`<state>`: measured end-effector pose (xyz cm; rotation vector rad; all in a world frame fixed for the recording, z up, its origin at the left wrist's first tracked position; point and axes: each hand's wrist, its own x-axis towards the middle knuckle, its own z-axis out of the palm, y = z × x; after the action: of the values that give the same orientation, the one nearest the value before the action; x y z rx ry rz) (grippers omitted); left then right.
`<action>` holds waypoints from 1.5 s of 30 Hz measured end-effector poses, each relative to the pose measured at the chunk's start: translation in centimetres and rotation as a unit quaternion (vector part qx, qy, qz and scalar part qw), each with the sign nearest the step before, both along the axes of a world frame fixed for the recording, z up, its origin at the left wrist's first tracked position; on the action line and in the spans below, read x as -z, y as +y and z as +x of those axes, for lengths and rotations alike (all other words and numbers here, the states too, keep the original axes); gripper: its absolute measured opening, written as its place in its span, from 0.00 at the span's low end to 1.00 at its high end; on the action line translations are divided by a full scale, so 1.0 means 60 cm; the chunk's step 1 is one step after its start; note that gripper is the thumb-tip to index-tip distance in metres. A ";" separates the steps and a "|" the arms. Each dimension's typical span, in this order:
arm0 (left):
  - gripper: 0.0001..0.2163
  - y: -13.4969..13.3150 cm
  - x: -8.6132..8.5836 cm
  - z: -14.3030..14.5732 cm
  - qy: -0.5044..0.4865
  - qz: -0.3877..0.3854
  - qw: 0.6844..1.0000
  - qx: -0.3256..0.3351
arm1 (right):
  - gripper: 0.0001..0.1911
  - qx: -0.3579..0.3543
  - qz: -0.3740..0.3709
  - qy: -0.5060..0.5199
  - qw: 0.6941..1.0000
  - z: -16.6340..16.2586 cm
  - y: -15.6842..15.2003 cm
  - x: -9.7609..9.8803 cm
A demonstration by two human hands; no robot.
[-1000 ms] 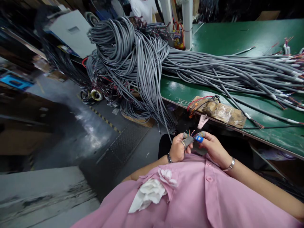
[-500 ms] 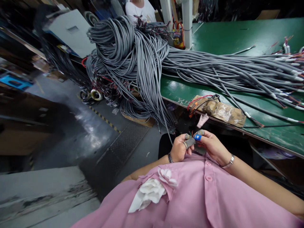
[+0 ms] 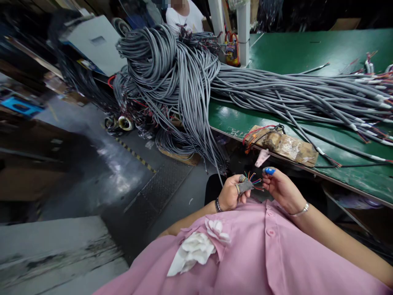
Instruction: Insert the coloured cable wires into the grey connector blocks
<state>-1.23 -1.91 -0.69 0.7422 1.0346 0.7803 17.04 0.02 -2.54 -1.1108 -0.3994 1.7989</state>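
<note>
My left hand (image 3: 232, 192) is closed around the end of a grey cable, pinching it between taped thumb and forefinger. Thin coloured wires (image 3: 253, 180) fan out from that cable end toward the right. My right hand (image 3: 281, 188) sits just right of the wires with its fingers apart and holds nothing; one fingertip wears a blue cover (image 3: 269, 170). Both hands hover over my lap, in front of my pink shirt (image 3: 245, 250). The grey cable rises from my left hand to the big bundle above.
A large bundle of grey cables (image 3: 184, 78) drapes off the green table (image 3: 307, 53) and spreads rightward across it. A taped brown block (image 3: 284, 145) with red wires lies at the table edge. Another person in white (image 3: 184, 14) stands behind the pile. Tape rolls (image 3: 119, 123) lie on the floor.
My right hand let go of the wire ends and drew back to the right, opening. The coloured wires now fan out freely from the cable in my left hand.
</note>
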 end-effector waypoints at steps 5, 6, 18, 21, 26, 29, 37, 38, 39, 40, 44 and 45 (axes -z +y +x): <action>0.15 0.014 -0.008 -0.004 -0.078 -0.006 0.997 0.023 | 0.20 -0.027 0.021 0.014 0.999 0.007 0.019 -0.006; 0.15 0.018 -0.010 -0.003 -0.095 -0.010 0.995 0.035 | 0.22 -0.040 0.034 0.016 0.999 0.006 0.025 -0.011; 0.13 0.075 -0.012 0.005 -0.215 -0.103 0.961 0.140 | 0.16 -0.080 0.135 -0.001 0.988 -0.006 0.049 -0.039; 0.13 0.085 -0.003 0.003 -0.230 -0.125 0.953 0.154 | 0.21 -0.058 0.132 0.013 0.990 -0.010 0.055 -0.022; 0.10 0.096 0.007 0.002 -0.284 -0.118 0.931 0.196 | 0.25 -0.048 0.100 0.063 0.992 -0.021 0.066 -0.006; 0.08 0.099 0.013 0.002 -0.293 -0.118 0.924 0.217 | 0.23 -0.026 0.088 0.094 0.991 -0.026 0.070 -0.010; 0.06 0.100 0.020 0.003 -0.298 -0.126 0.919 0.224 | 0.21 0.018 0.088 0.103 0.991 -0.035 0.069 -0.023; 0.07 0.099 0.020 0.003 -0.296 -0.126 0.920 0.224 | 0.22 0.010 0.088 0.109 0.990 -0.035 0.067 -0.024; 0.07 0.099 0.020 0.002 -0.291 -0.126 0.922 0.222 | 0.23 -0.001 0.086 0.115 0.990 -0.034 0.065 -0.024; 0.08 0.097 0.019 0.002 -0.282 -0.123 0.927 0.214 | 0.24 -0.012 0.082 0.119 0.989 -0.032 0.064 -0.025; 0.11 0.078 0.017 -0.001 -0.195 -0.081 0.966 0.148 | 0.28 -0.058 0.070 0.128 0.988 -0.022 0.057 -0.026; 0.11 0.071 0.015 -0.002 -0.167 -0.061 0.975 0.131 | 0.27 -0.065 0.073 0.131 0.987 -0.020 0.056 -0.025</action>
<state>-1.36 2.35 -1.59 0.6026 0.6576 0.5824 15.84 3.37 -1.01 -0.7508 -0.4455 1.9667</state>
